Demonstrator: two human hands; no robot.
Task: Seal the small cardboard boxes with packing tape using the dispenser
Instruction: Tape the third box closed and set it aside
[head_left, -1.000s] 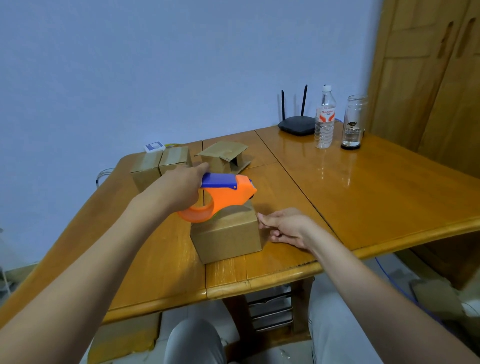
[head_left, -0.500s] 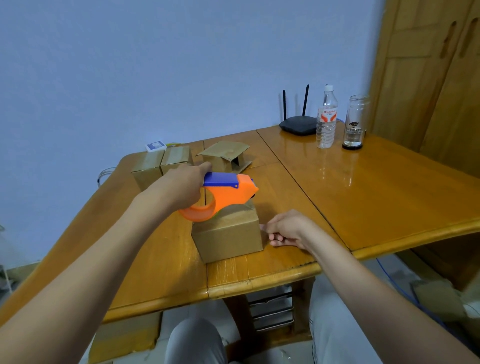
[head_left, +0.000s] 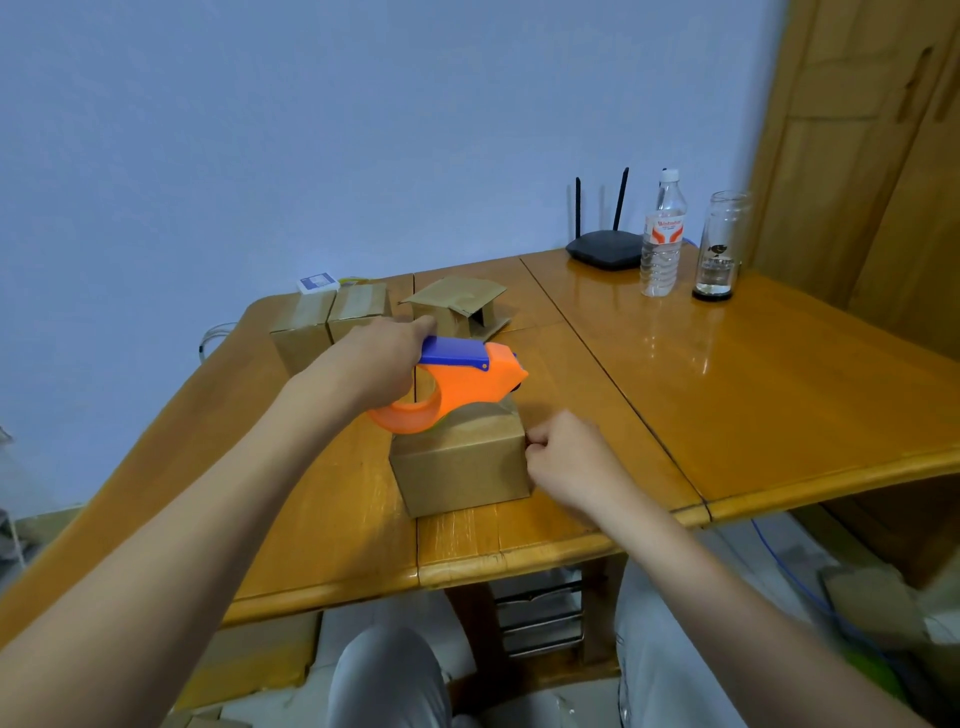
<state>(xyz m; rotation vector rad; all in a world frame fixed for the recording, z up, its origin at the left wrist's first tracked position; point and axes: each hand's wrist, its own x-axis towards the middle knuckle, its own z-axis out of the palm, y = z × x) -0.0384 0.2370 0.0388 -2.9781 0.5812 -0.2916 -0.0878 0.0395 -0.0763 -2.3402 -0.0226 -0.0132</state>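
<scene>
Head view, wooden worktop (head_left: 779, 395), left to right.

Beyond the left hand (head_left: 375, 364), toward the wall: two closed small boxes (head_left: 330, 322) side by side, touching, clear tape along their tops. Small white-and-blue packet (head_left: 317, 283) just behind them at the worktop's far edge.

Left hand: fingers curled round the handle of the orange tape dispenser (head_left: 462, 387), blue top plate showing just past the knuckles. Dispenser held over the near box, nose pointing right, lower ring just above or touching the box top; contact not resolvable.

Past the dispenser, farther from the left hand: one box with flaps open (head_left: 457, 306), flaps splayed.

Between the two hands: cardboard box (head_left: 460, 462), closed, standing near the front edge of the worktop. Strip of clear tape running from the dispenser nose down onto the box top's far right corner.

Right hand (head_left: 566, 457): against the right side of the box at its upper edge, fingers curled, tips pressed to the cardboard. Whether anything is pinched there: cannot tell.

Well beyond the right hand, far right of the worktop: black router (head_left: 605, 249) with two antennas, plastic water bottle (head_left: 662, 244), glass jar (head_left: 719, 249), in a row near the wooden cabinet (head_left: 872, 156).
</scene>
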